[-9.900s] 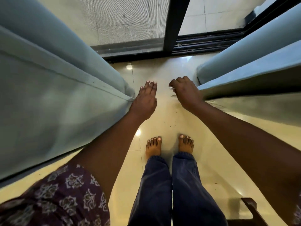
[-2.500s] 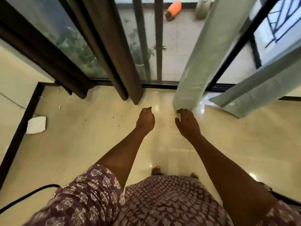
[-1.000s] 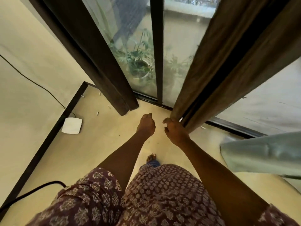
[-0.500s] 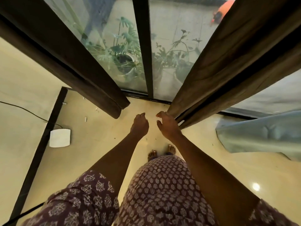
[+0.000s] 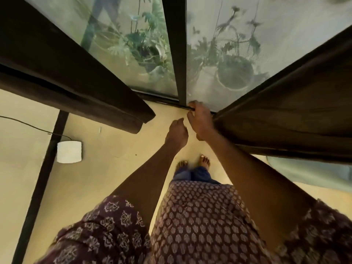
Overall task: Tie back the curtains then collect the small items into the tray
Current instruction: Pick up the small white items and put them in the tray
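Two dark brown curtains hang in front of a screened window. The left brown curtain is bunched at the left, and the right brown curtain spreads across the right side. My right hand grips the inner edge of the right brown curtain near its lower end. Just to its left, my left hand hovers with fingers loosely curled and holds nothing. No tray or small items are in view.
A dark window post stands between the curtains, with potted plants behind the mesh. A white box with a cable lies on the floor by a dark floor strip. A pale blue curtain shows at lower right.
I have stepped left from the pale blue curtains to the brown ones. My right hand took the right brown curtain's edge and has risen with it; my left hand stays beside it.
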